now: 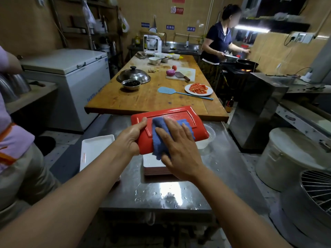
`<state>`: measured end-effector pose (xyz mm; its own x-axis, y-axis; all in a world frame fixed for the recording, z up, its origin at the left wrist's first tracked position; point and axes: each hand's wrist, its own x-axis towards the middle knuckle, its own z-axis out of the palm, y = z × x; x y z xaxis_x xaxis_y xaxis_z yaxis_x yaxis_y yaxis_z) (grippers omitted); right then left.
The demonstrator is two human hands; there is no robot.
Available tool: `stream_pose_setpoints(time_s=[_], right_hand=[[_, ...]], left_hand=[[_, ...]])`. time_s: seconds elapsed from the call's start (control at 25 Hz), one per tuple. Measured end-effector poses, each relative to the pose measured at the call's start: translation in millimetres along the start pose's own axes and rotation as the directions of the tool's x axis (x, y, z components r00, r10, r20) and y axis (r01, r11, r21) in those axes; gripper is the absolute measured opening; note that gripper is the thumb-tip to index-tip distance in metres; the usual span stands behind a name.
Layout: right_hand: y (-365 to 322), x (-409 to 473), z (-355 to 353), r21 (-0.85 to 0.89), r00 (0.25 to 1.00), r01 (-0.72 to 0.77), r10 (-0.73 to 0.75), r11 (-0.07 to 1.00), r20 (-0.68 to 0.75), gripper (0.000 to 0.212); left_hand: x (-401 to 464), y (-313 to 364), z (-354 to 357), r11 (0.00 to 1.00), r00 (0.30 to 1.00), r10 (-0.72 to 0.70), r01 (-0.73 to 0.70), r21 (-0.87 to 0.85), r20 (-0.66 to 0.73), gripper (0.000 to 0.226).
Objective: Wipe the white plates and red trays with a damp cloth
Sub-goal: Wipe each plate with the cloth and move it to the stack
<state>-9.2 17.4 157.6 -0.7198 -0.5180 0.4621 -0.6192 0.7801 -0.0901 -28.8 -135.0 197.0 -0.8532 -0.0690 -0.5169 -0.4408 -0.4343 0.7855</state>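
A red tray (172,114) is held upside down above the steel table (223,167), tilted toward me. My left hand (131,138) grips its left edge, thumb on top. My right hand (179,149) lies flat with spread fingers on a blue cloth (161,127), pressing it against the tray's underside. Below the tray sits a stack of trays with a white plate on top (152,162). A single white rectangular plate (95,149) lies at the table's left edge.
A clear plastic bowl (207,138) stands just right of the tray. Water drops dot the table's near edge. A wooden table (143,99) with food and cookware lies beyond. One person stands at my left, another cooks at the back right. A white bucket (286,158) stands at the right.
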Motion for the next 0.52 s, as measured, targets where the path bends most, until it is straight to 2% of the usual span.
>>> stream_pose_setpoints(time_s=[0.12, 0.32, 0.44, 0.52], right_hand=[[24, -6, -4, 0.094, 0.987, -0.160, 0.162, 0.983, -0.015, 0.071], [47, -7, -2, 0.347, 0.948, -0.311, 0.316, 0.885, 0.044, 0.069], [59, -2, 1, 0.454, 0.918, -0.375, 0.391, 0.808, 0.062, 0.044], [63, 2, 2, 0.419, 0.909, -0.392, 0.414, 0.819, 0.040, 0.031]], left_hand=[[1, 5, -11, 1.000, 0.997, 0.019, -0.018, 0.016, -0.076, 0.027], [-2, 7, -22, 0.999, 0.998, 0.020, -0.019, 0.026, -0.060, 0.019], [-6, 9, -26, 1.000, 0.998, 0.031, -0.031, 0.002, -0.058, 0.018], [-7, 11, -33, 0.999, 0.998, 0.049, -0.050, -0.016, -0.050, 0.017]])
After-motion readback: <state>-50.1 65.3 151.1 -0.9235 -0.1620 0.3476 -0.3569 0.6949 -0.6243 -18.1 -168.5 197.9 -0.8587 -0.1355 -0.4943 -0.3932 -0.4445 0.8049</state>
